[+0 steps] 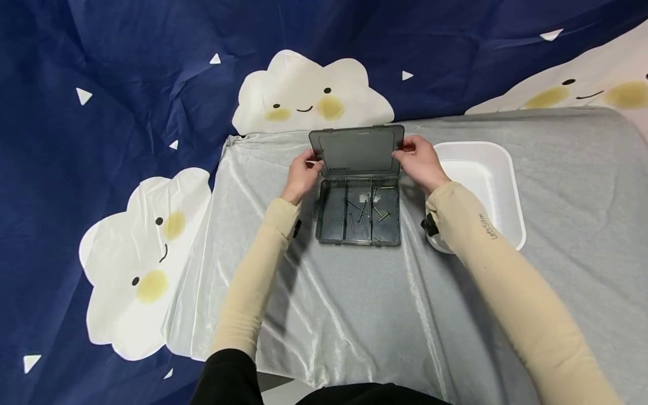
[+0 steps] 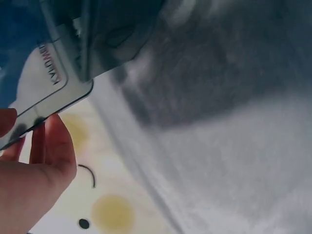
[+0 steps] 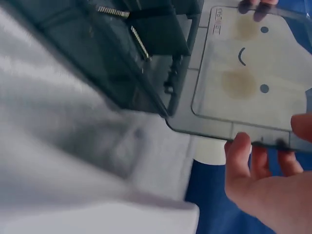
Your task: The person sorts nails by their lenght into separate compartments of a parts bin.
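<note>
A translucent dark grey compartment box (image 1: pixel 331 230) sits on the cloth with its hinged lid (image 1: pixel 359 151) raised. Long metal screws (image 1: pixel 368 209) lie loose inside, mostly in the middle and right compartments; threads show on a screw (image 3: pixel 140 43) in the right wrist view. My left hand (image 1: pixel 302 177) pinches the lid's left edge between thumb and fingers. On the opposite side, my right hand (image 1: pixel 421 162) pinches the right edge, thumb on one face and fingers behind. Printed lettering (image 2: pixel 48 63) marks the lid near its hinge in the left wrist view.
A white plastic tub (image 1: pixel 508 185) stands to the right, partly behind my right forearm. Grey velvety cloth (image 1: pixel 354 315) covers the table. Behind it hangs a dark blue sheet (image 1: pixel 152 45) with smiling clouds.
</note>
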Demonstrator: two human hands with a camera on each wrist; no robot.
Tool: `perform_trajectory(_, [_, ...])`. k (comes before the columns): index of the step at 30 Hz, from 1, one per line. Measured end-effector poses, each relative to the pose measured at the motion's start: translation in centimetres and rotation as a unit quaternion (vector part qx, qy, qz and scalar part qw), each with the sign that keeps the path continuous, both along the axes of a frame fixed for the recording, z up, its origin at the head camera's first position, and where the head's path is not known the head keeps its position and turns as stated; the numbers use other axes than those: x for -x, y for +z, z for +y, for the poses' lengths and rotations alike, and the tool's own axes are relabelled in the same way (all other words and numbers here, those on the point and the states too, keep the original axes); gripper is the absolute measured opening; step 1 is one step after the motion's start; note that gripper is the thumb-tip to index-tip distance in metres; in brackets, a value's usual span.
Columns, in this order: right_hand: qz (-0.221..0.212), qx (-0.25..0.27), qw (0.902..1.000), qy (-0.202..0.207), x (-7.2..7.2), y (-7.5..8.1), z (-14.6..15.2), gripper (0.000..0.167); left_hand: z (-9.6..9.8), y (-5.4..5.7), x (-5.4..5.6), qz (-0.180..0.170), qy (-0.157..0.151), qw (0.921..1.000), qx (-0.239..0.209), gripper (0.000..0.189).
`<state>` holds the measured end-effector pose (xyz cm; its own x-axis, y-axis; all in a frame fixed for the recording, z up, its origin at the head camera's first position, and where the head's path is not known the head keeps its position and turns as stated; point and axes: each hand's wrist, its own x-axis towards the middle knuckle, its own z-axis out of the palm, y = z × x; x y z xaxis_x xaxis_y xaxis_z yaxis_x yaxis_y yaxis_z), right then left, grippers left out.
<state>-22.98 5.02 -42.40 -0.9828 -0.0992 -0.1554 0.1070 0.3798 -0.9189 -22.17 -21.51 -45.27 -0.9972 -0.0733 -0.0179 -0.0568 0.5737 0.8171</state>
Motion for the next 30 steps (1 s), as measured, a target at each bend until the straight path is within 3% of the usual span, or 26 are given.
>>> perform_trajectory(6, [0.059, -0.057, 0.9952, 0.054, -1.4, 1.1, 0.8, 0.028, -0.7, 1.2, -1.6, 0.042, -0.034, 0.9985, 0.01, 0.022])
perform_trajectory(10, [0.1, -0.086, 0.9867, 0.095, -2.4, 1.6, 1.3, 0.027, -1.2, 1.8, -2.9, 0.062, -0.057, 0.9965, 0.004, 0.02])
perform_trajectory(18, [0.201, -0.123, 0.957, 0.169, -4.5, 1.8, 1.8, 0.022, -1.8, 2.0, -5.6, 0.1, -0.09, 0.9905, 0.031, 0.023])
perform_trajectory(22, [0.235, -0.154, 0.9394, 0.196, -5.6, 1.6, 1.9, 0.021, -2.2, 1.9, -6.8, 0.148, -0.121, 0.9789, 0.072, 0.022])
perform_trajectory(26, [0.256, -0.184, 0.9236, 0.217, -6.7, 1.4, 2.1, 0.021, -2.7, 1.6, -7.9, 0.198, -0.164, 0.9599, 0.112, 0.024])
perform_trajectory(30, [0.267, -0.203, 0.9124, 0.235, -7.7, 0.9, 2.3, 0.022, -2.9, 1.5, -8.9, 0.218, -0.209, 0.9429, 0.141, 0.025])
